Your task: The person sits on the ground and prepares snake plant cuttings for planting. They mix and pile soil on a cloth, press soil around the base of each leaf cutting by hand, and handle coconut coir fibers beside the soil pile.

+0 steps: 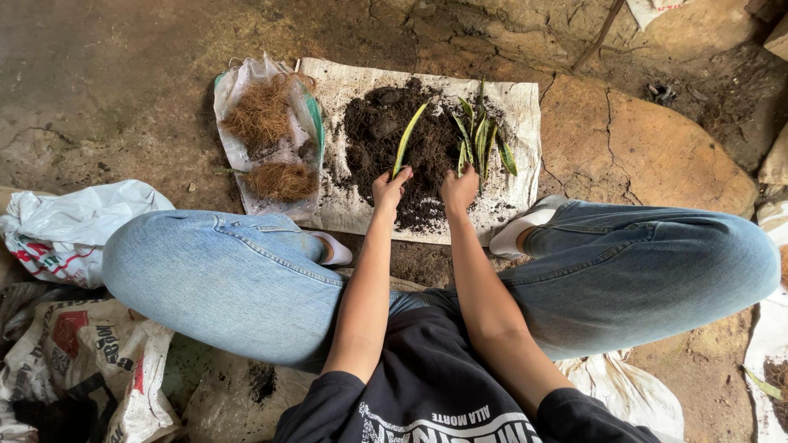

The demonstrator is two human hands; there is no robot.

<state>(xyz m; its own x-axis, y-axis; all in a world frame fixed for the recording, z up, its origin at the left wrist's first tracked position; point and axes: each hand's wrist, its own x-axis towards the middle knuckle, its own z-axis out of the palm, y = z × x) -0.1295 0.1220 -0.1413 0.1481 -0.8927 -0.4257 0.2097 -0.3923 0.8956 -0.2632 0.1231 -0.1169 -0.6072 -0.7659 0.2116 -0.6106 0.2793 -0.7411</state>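
My left hand (389,188) pinching a long yellow-green leaf (408,137) upright over dark soil (379,131), right hand (460,189) grasping the clustered green plantlets (478,139).

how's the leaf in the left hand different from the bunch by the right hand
The single leaf is pale yellow-green; the leaf cluster is darker green. The single leaf is one long blade in the left hand; the cluster is several shorter blades fanned at the right hand. Both lie over the dark soil.

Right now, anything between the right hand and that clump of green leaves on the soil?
Nothing visible. The right hand already sits at the base of the leaf clump, on the soil pile. The left hand holds a single long leaf off to the side.
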